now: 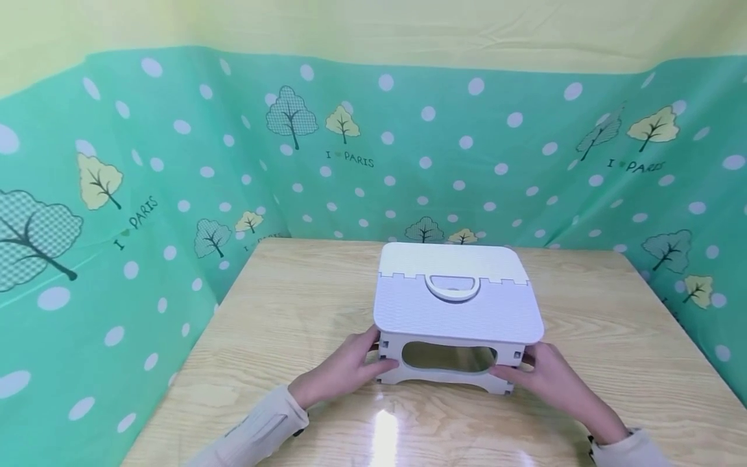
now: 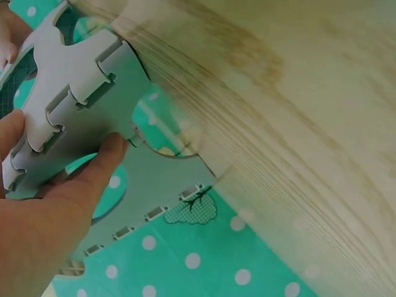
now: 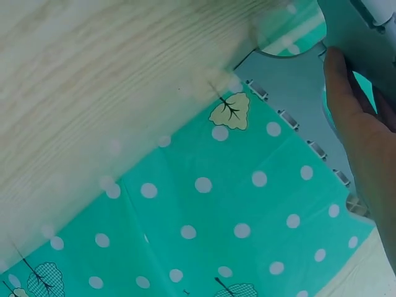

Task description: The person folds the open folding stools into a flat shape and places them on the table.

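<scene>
A white plastic folding step stool (image 1: 461, 321) stands upright and unfolded on the table, a curved carry handle (image 1: 455, 295) set in its top. My left hand (image 1: 347, 366) grips the left leg, thumb on the front panel and fingers around the side. Mirroring it, my right hand (image 1: 548, 376) holds the right leg with its thumb across the front. In the left wrist view, fingers press the hinged side panel (image 2: 93, 93). Close to the stool's side panel (image 3: 297, 80) in the right wrist view, the right hand's fingers are partly hidden behind the leg.
The stool stands on a light wood-grain table (image 1: 292, 292). Behind and to both sides hangs a green curtain (image 1: 362, 188) with white dots and printed trees. A bright light reflection lies on the table in front of the stool.
</scene>
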